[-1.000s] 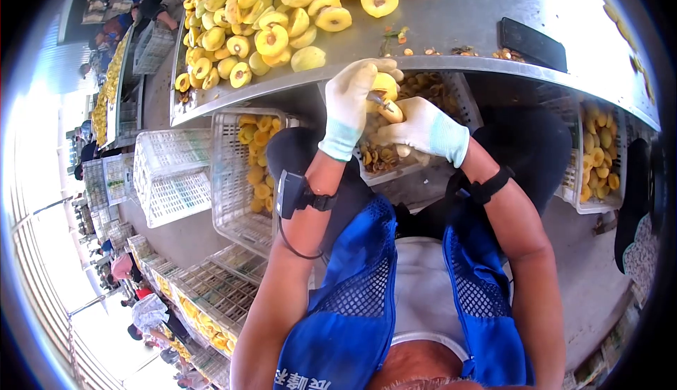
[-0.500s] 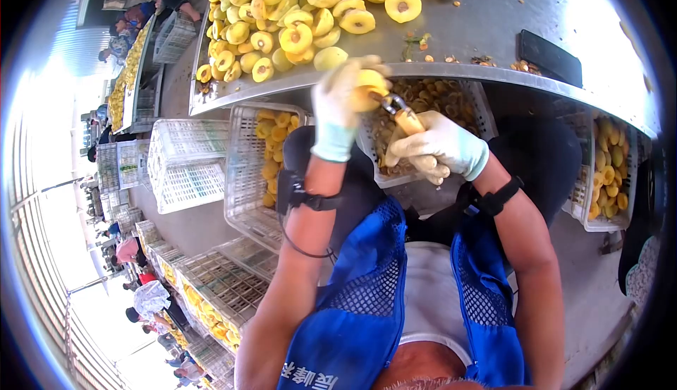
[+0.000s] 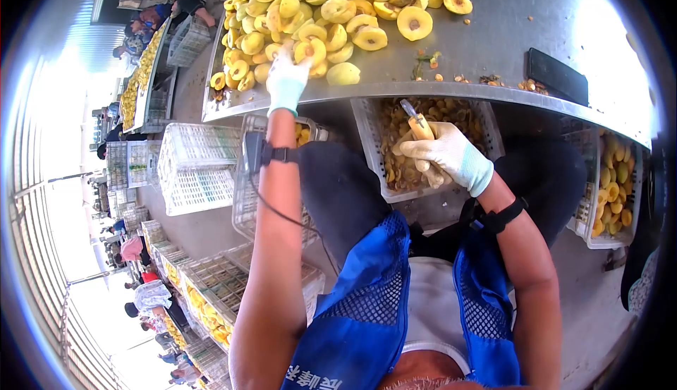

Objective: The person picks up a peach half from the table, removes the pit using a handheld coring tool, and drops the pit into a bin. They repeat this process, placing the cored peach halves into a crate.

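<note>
My left hand, in a pale glove, reaches to the near edge of a heap of halved yellow fruit on the metal table. Its fingertips meet the fruit and are partly lost among the pieces, so whether they grip one is unclear. In my gloved right hand is a small tool with a wooden handle and a metal tip pointing up and left. That hand is over a white crate of brownish fruit scraps, below the table edge.
A black flat object lies on the table at right, near small scraps. Crates of yellow fruit stand at right and left. White crates are stacked farther left. Other people work at the far left.
My left hand has moved left and away from the tool to the heap; the fruit piece it held at the tool is no longer there. My right hand still holds the tool, lower now.
</note>
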`<control>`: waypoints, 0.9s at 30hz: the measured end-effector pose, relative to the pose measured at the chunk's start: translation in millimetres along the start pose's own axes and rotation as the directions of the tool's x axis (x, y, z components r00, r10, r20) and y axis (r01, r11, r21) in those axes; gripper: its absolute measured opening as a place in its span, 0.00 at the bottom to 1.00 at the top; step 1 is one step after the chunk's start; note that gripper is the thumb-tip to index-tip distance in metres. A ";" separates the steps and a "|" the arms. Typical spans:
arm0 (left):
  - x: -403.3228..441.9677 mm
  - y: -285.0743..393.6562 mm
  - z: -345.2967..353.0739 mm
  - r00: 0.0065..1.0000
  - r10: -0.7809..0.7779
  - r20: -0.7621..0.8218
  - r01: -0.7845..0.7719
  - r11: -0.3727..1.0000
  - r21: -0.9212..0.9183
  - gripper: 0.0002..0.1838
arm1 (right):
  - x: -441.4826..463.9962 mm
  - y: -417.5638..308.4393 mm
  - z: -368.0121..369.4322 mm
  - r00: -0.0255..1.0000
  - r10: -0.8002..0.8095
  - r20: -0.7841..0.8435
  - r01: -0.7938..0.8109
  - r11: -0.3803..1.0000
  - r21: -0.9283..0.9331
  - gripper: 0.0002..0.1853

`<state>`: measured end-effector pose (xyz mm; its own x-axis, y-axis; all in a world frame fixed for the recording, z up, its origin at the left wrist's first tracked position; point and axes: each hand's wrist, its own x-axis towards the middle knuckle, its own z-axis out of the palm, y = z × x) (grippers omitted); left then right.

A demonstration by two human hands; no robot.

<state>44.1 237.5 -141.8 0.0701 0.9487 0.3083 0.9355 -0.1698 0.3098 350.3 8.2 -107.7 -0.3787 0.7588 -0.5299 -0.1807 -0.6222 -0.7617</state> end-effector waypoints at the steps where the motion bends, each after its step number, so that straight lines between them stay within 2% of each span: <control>1: 3.9 5.8 -1.5 0.999 0.032 0.017 -0.030 0.995 -0.092 0.39 | -0.8 -0.6 0.4 1.000 -0.006 -0.010 0.006 1.000 -0.021 0.14; 4: 9.9 19.2 -14.9 0.969 -0.039 0.245 0.049 0.998 -0.038 0.39 | 4.9 4.3 -3.6 0.999 -0.035 -0.016 0.034 0.996 -0.082 0.13; 5: 3.3 27.4 -20.5 0.968 -0.020 0.250 0.041 0.996 -0.080 0.39 | 3.9 0.9 -1.7 0.999 -0.028 -0.023 0.025 0.992 -0.128 0.13; 8: -7.9 13.5 -5.4 0.989 0.058 0.138 -0.047 0.996 -0.078 0.39 | 7.5 0.0 3.5 0.998 -0.052 -0.030 0.045 0.981 -0.186 0.14; 9: -14.3 10.1 2.8 0.991 0.134 0.027 -0.131 0.986 -0.101 0.39 | 9.0 1.5 5.1 0.997 -0.066 -0.032 0.058 0.980 -0.192 0.14; 12: -25.9 7.5 12.7 0.994 0.071 -0.085 -0.085 0.983 -0.164 0.35 | 10.7 3.4 10.5 0.993 -0.097 -0.073 0.077 0.969 -0.234 0.14; 15: -31.3 27.2 -7.7 1.000 0.018 0.008 -0.014 0.949 -0.314 0.29 | 11.8 3.0 13.1 0.987 -0.113 -0.115 0.074 0.953 -0.294 0.15; 18: -44.2 50.1 -17.1 0.998 0.066 -0.017 -0.067 0.908 -0.413 0.24 | 15.0 7.4 10.6 0.967 -0.224 -0.124 0.173 0.928 -0.330 0.15; 19: -51.0 63.0 -23.3 1.000 0.020 0.023 -0.008 0.896 -0.443 0.24 | 15.0 5.8 11.4 0.967 -0.210 -0.147 0.153 0.934 -0.324 0.14; 22: -75.4 95.8 -33.9 0.976 0.126 0.175 0.001 0.808 -0.589 0.25 | 20.0 7.6 10.1 0.956 -0.228 -0.183 0.207 0.970 -0.125 0.15; 24: -93.3 111.1 -23.4 0.943 0.176 0.283 0.092 0.679 -0.728 0.24 | 23.9 9.7 7.2 0.945 -0.247 -0.213 0.249 0.968 -0.020 0.16; 27: -113.2 134.1 -19.8 0.912 0.313 0.264 -0.040 0.709 -0.704 0.24 | 32.1 19.9 3.0 0.913 -0.312 -0.263 0.356 0.923 0.144 0.17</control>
<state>154.7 102.0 -117.4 0.4486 0.8825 0.1409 0.4166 -0.3460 0.8407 331.8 19.6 -138.7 -0.0512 0.9374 -0.3445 -0.4324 -0.3318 -0.8384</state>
